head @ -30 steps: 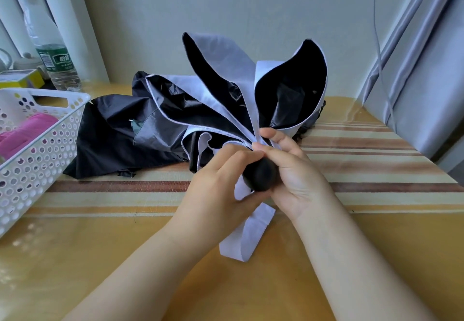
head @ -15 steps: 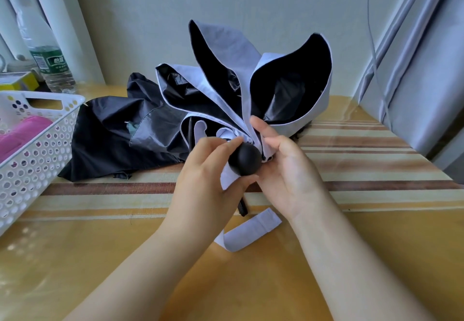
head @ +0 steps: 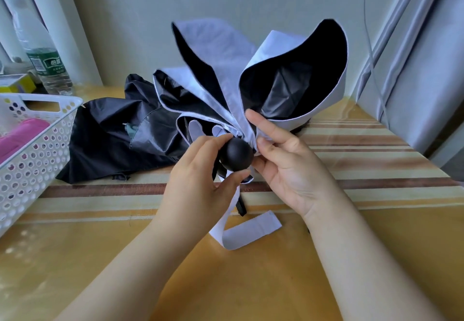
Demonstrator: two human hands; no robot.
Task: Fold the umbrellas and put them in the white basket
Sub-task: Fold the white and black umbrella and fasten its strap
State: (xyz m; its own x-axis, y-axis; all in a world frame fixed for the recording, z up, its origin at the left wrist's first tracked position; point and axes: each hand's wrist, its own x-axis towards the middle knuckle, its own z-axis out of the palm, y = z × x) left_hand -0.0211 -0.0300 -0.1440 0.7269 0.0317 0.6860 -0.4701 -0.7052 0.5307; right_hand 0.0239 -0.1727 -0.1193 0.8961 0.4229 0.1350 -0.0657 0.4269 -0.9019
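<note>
A collapsed lilac umbrella (head: 263, 79) with black lining stands over the table's middle, its flaps splayed upward. My left hand (head: 198, 182) grips its round black handle (head: 238, 155) between thumb and fingers. My right hand (head: 288, 160) pinches the lilac canopy fabric right beside the handle. The umbrella's lilac strap (head: 248, 232) trails onto the table below my hands. A second, black umbrella (head: 113, 134) lies crumpled behind and to the left. The white perforated basket (head: 32, 160) sits at the left edge with a pink folded umbrella (head: 20, 137) inside.
A water bottle (head: 47, 69) and a yellow box (head: 17, 84) stand behind the basket near the wall. Grey curtains (head: 414, 69) hang at the right. The striped tablecloth (head: 376, 150) covers the wooden table (head: 75, 258).
The umbrella was lifted and tilted up, its flaps spreading wider. My right hand left the handle and moved to the canopy fabric. The strap slid rightward on the table.
</note>
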